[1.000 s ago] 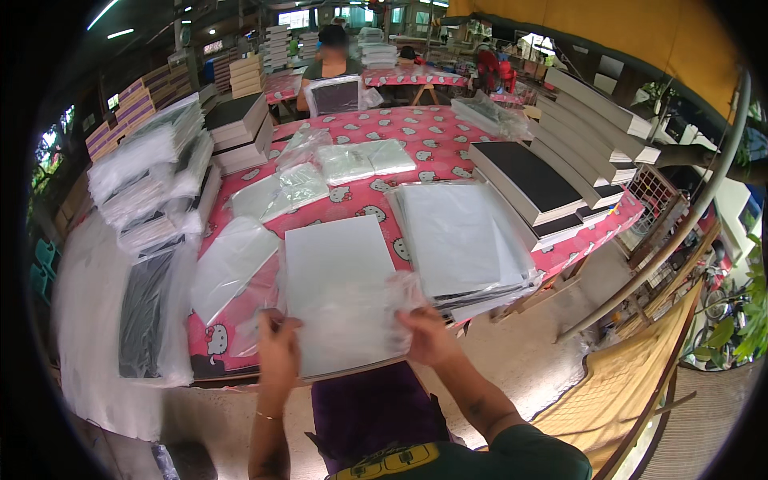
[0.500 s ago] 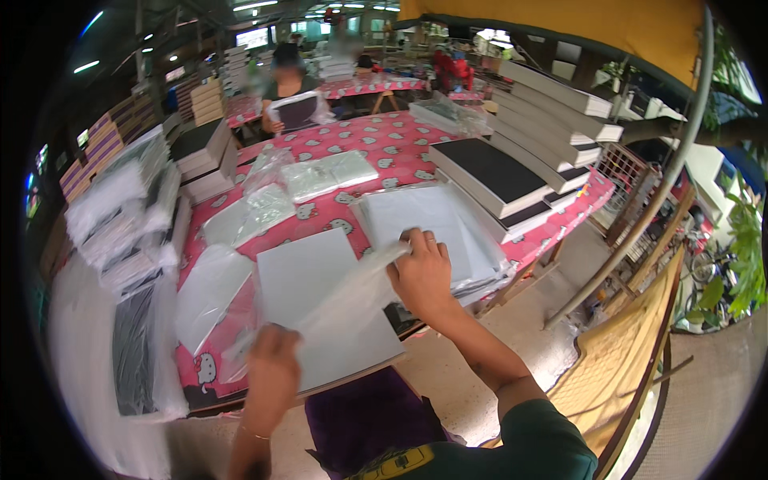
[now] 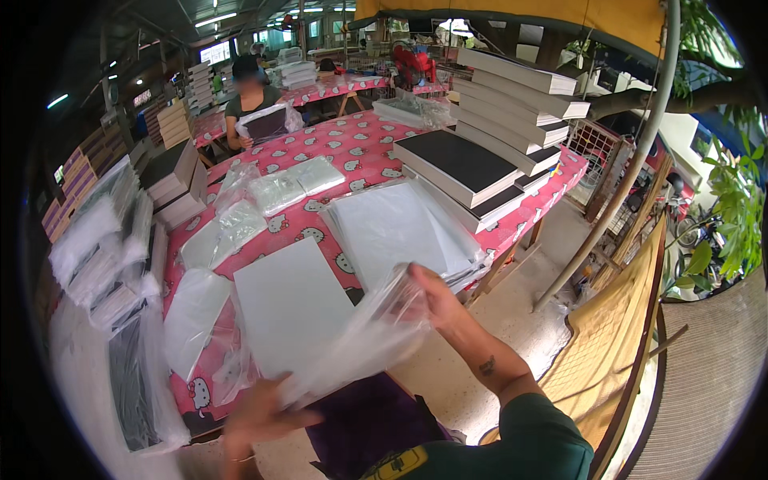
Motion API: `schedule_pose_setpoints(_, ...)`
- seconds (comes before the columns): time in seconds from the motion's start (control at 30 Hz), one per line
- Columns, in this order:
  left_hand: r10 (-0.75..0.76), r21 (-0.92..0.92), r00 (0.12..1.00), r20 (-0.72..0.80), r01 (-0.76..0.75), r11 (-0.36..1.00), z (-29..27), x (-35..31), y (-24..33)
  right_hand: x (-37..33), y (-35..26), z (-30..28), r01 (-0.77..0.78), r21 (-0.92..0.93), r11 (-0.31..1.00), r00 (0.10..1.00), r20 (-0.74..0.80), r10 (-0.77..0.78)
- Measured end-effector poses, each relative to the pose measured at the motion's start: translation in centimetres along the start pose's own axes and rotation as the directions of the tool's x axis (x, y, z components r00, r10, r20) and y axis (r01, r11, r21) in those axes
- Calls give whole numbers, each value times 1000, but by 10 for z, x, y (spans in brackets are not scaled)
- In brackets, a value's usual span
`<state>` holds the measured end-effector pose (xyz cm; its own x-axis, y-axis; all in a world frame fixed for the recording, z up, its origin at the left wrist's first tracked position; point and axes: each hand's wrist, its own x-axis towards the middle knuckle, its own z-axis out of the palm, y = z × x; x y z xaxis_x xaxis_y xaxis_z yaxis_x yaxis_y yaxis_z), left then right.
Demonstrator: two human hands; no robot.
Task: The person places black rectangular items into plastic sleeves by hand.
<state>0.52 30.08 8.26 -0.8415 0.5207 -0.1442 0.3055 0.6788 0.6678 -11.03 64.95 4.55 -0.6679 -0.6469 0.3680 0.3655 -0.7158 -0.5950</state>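
Head view: a person's 2 bare hands stretch a clear plastic bag over the near edge of a table.
Wrapped stacks (image 3: 104,248): plastic-covered piles at the far left of the table, well apart from both hands.
Left hand (image 3: 260,416): low, just off the table's near edge, blurred; its fingers close on the lower end of the clear plastic bag (image 3: 360,340).
White board (image 3: 290,308): flat on the pink patterned tablecloth (image 3: 352,152), its near corner under the bag.
Clear plastic bag: slanting from the left hand up to the right hand, hanging in the air above the board's near corner.
Right hand (image 3: 436,296): raised, fingers pinched on the bag's upper end, just beside the pile of bagged sheets (image 3: 396,232).
Black-topped books (image 3: 472,172): stacked at the right of the table, beyond that pile.
Co-worker (image 3: 252,100): seated at the far side, holding a dark flat item.
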Motion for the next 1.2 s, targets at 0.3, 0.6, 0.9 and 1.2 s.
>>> schedule_pose_setpoints(0.3,-300,-758,940,-163,75,648,37,2,-37,-1,22,11,-237,-590,772,947,39,320)
schedule_pose_setpoints(0.6,-271,-890,852,-449,-397,225,42,-34,-51,-20,56,-50,-366,-474,801,930,-174,323)
schedule_pose_setpoints(0.9,-214,-968,945,-247,-249,19,86,-93,-153,-32,78,-41,-470,-256,845,876,-17,482)
schedule_pose_setpoints(1.2,-505,-848,711,-489,-253,466,116,-79,-71,-98,135,-15,-465,-756,461,852,-524,0)
